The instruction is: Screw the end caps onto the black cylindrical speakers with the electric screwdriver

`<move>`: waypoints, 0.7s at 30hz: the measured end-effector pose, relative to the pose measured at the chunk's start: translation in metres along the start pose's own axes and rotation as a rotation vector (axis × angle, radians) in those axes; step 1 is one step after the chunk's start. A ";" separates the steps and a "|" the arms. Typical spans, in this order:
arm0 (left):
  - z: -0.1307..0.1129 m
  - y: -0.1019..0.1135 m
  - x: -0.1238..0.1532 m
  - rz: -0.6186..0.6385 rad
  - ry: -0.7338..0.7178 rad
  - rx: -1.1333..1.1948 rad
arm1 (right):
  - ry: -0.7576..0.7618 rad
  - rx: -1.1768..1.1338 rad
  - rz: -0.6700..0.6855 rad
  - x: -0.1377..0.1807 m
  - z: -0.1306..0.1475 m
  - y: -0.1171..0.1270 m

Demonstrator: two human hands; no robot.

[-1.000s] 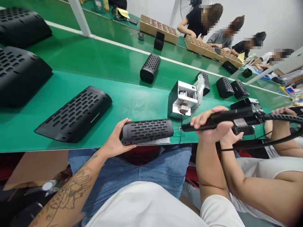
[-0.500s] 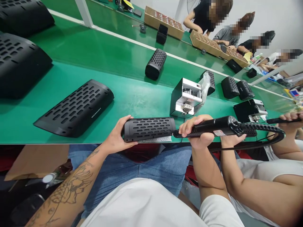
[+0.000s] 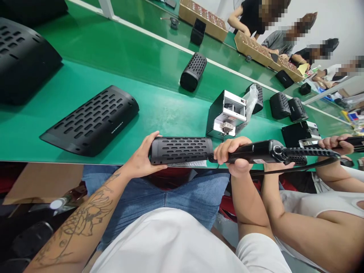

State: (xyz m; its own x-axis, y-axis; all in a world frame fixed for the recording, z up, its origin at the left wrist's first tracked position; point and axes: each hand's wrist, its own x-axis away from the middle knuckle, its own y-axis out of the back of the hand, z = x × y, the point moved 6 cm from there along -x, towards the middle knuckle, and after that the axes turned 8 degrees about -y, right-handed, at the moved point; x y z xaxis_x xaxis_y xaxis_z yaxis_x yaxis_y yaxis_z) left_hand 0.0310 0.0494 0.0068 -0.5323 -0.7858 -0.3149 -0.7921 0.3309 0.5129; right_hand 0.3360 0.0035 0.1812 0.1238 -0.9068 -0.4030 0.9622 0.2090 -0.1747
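Thumb and fingers of the left hand (image 3: 143, 156) curl round the left end of a black case (image 3: 182, 149), spread just wide enough to hold it. From where I stand, I see the right hand (image 3: 234, 153) wrapped round a black tool (image 3: 258, 149), with its fingers bent over the top. The thin tip of the tool points at the right end of the case. I can't tell if they touch.

The case is at the near edge of the green table (image 3: 167, 113), in front of the silver machine (image 3: 226, 115) and a bit to its left. It has rows of little holes. Some bubble wrap (image 3: 189, 164) peeks out under the case, also in front of the machine. A thick cord (image 3: 313, 152) comes out of the tool's back end, to the right of the machine.

Well to the left of the machine lies a big shell (image 3: 91, 121) with white letters on it. Behind the machine, to its left, is a short shell (image 3: 194, 72). A clear bag (image 3: 251, 100) is just beside the machine on its right. Farther right of the machine, another person's hand (image 3: 335, 142) holds a second tool (image 3: 354, 144).
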 end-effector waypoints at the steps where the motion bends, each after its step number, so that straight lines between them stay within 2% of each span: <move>1: 0.000 0.000 0.000 0.000 -0.004 -0.001 | -0.005 -0.004 0.004 0.000 -0.001 0.000; 5: 0.000 0.002 0.002 -0.014 -0.034 -0.013 | -0.007 -0.001 -0.016 0.006 0.000 0.001; 8: -0.005 -0.001 0.000 -0.022 -0.066 -0.021 | 0.019 0.029 -0.095 0.006 0.005 0.013; 10: -0.010 -0.007 -0.004 -0.014 -0.096 -0.022 | 0.033 0.050 -0.202 0.002 0.011 0.032; 13: -0.021 -0.018 -0.009 -0.041 -0.217 -0.024 | 0.067 0.135 -0.430 -0.012 0.022 0.067; 16: -0.026 -0.022 -0.008 -0.109 -0.330 -0.023 | 0.198 0.271 -0.615 -0.031 0.033 0.098; 19: -0.021 -0.019 -0.003 -0.165 -0.327 -0.038 | 0.369 0.400 -0.747 -0.049 0.031 0.119; 21: -0.017 -0.016 -0.001 -0.179 -0.310 -0.046 | 0.378 0.473 -0.776 -0.060 0.017 0.129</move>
State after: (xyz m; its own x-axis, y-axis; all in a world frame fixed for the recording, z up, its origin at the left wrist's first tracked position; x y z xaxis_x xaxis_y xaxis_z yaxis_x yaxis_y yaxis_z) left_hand 0.0497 0.0359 0.0127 -0.4572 -0.6309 -0.6268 -0.8704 0.1729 0.4609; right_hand 0.4570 0.0786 0.1985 -0.5897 -0.5367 -0.6035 0.7520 -0.6374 -0.1680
